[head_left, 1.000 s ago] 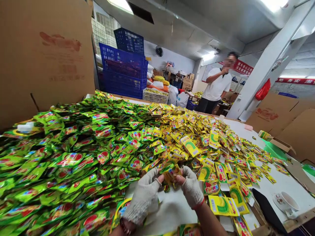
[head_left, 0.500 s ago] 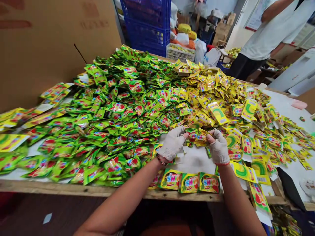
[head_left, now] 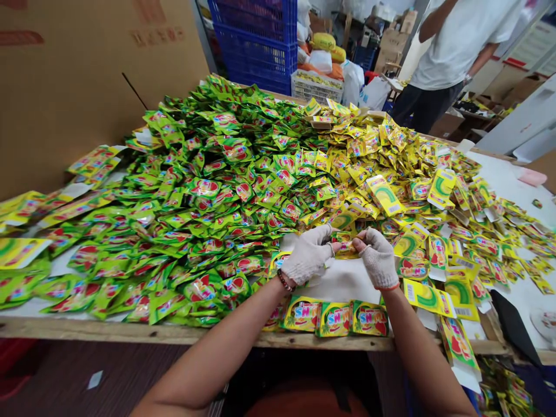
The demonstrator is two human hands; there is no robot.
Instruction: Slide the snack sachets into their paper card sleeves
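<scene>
White fingerless gloves cover both my hands. My left hand pinches the left end of some small candy sachets, green and yellow, above a bare white patch of the table. The other end is between the thumb and fingers of my right hand. How many sachets there are is hidden by my fingers. Left of them spreads a big heap of green watermelon sachets; a heap of yellow sachets lies beyond my right hand. Just below, flat printed yellow-green boxes line the table's front edge.
A large cardboard carton walls off the left. Blue crates and a white basket stand behind the table. A person in a white shirt is at the back right. A black flat object lies at the right edge.
My hands have come closer together, the right moving left, and the sachets between them are more covered and compact. The person behind has shifted left in view.
</scene>
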